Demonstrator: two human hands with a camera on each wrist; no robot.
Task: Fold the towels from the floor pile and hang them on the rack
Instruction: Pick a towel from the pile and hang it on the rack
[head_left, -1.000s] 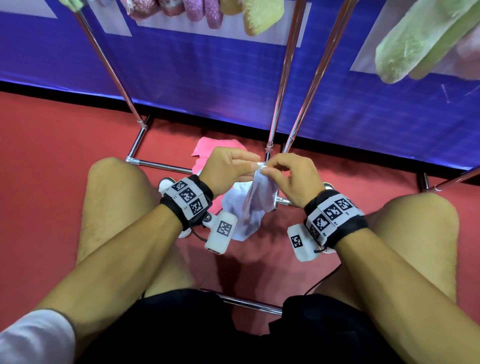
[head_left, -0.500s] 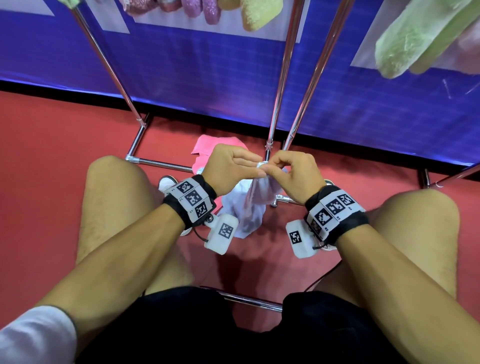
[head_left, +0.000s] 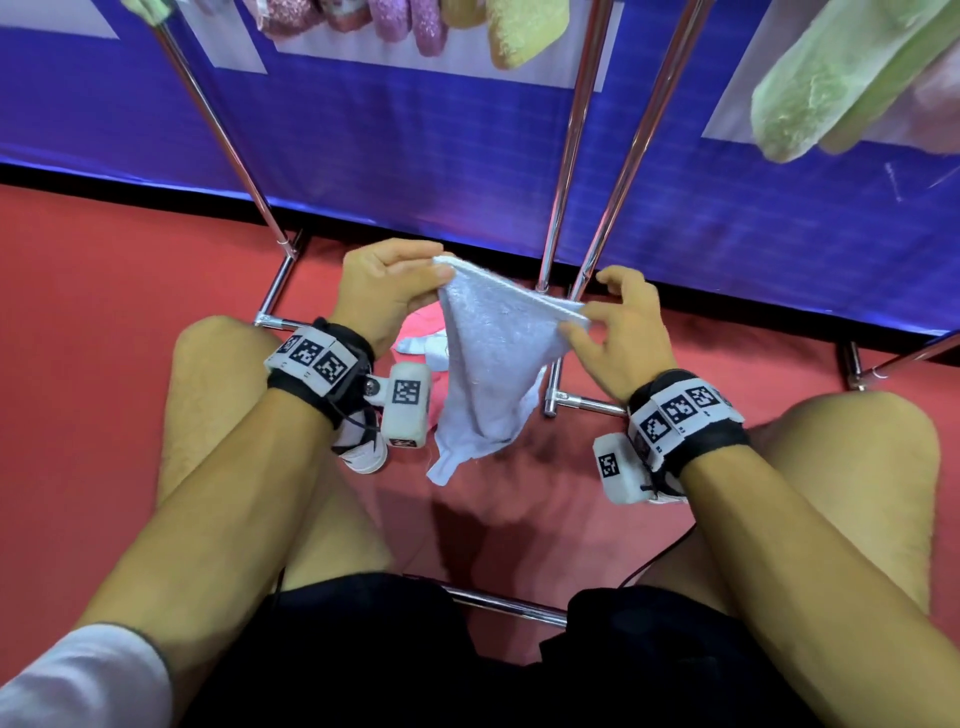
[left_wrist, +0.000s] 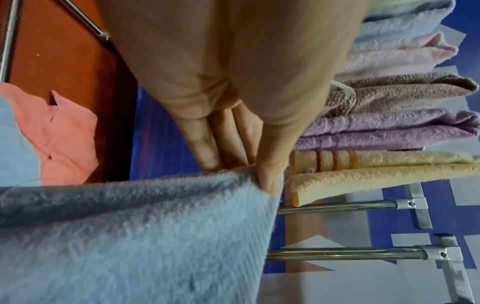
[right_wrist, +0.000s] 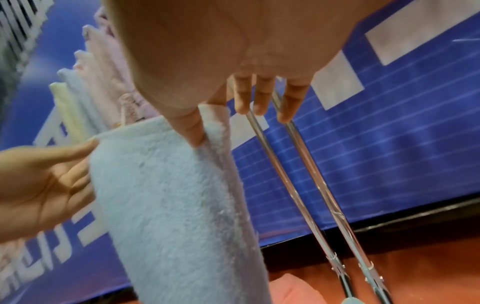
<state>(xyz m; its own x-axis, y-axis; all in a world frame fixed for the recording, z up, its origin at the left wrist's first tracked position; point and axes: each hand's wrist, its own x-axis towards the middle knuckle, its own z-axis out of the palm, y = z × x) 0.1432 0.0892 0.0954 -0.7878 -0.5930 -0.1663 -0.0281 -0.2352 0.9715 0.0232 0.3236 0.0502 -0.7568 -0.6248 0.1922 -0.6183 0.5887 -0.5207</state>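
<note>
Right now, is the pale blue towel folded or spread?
Partly spread: the pale blue towel has its top edge stretched between left hand and right hand; the rest hangs bunched, unfolded.

Red floor (head_left: 104, 322), blue banner wall (head_left: 415, 156) behind

Left hand (head_left: 387, 291) and right hand (head_left: 621, 332) each pinch a top corner of a pale blue terry towel (head_left: 488, 374), top edge stretched between them, rest hanging above the red floor (head_left: 104, 322). Pink towel (head_left: 423, 325) on floor behind it. Chrome rack poles (head_left: 571, 140) beyond; folded green towel (head_left: 831, 78) hangs upper right.
</note>
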